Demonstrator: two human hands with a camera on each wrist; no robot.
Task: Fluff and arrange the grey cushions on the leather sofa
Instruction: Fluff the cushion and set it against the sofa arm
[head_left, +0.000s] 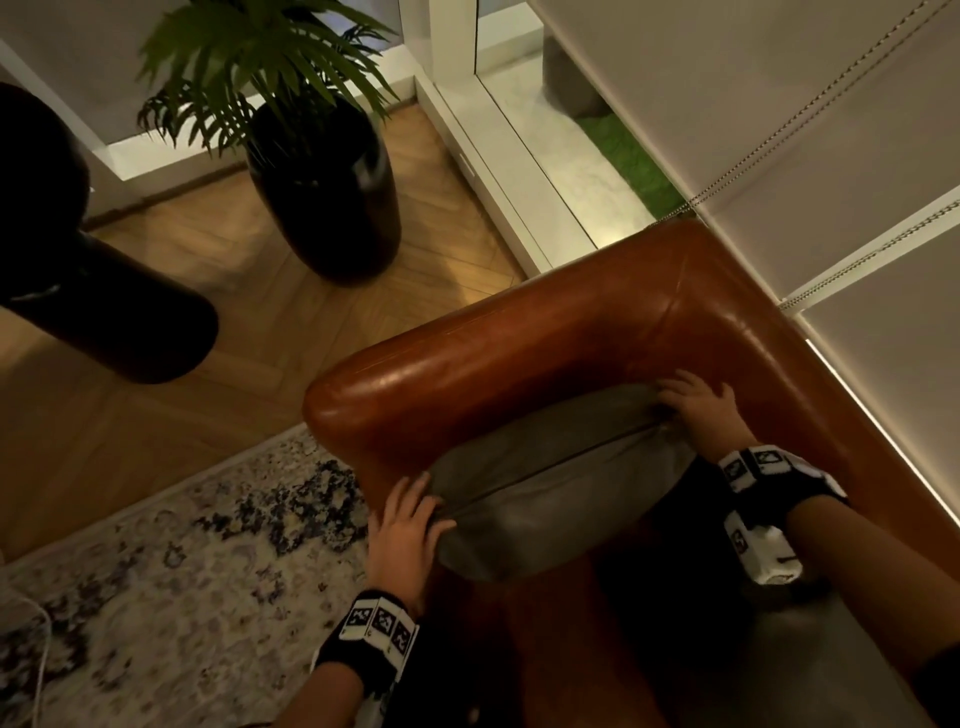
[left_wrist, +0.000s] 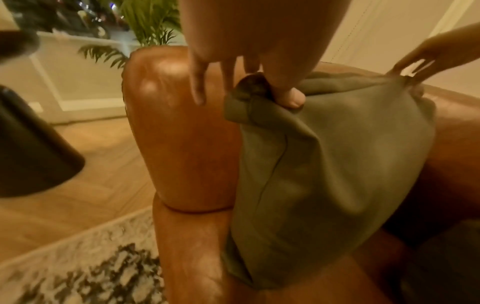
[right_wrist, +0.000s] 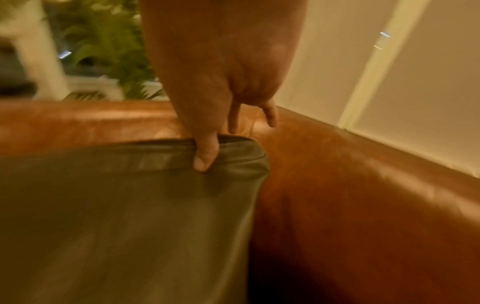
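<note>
forearms: both enter from the lower edge of the head view, each with a black-and-white marker band at the wrist.
leather sofa (head_left: 597, 322): brown, fills the centre and lower right of the head view; its rounded arm and back meet in a corner at upper right, just below a pale blind.
rug (head_left: 171, 561): patterned, lower left, on a wood floor.
plant pot (head_left: 327, 192): dark, with green fronds, upper left, well apart from the sofa.
grey cushion (head_left: 545, 483): stands on its edge on the seat, leaning toward the sofa arm in the corner, its seam running from lower left to upper right.
second cushion (head_left: 831, 670): a grey shape at lower right under the right forearm; too dim to tell more.
left hand (head_left: 405, 535): at the cushion's lower-left corner; the left wrist view shows the thumb (left_wrist: 291, 98) clamped over bunched fabric, one finger straying straight beside the sofa arm.
right hand (head_left: 701, 410): at the upper-right corner; the right wrist view shows a digit (right_wrist: 205, 156) hooked over the top edge, pinching it, the other fingers loosely apart behind.
step in hand: judged as settling the first cushion into the corner by its two top corners.
next move: likely calls for easing it back against the leather, letting go, then plumping the top edge before turning to the second cushion.
</note>
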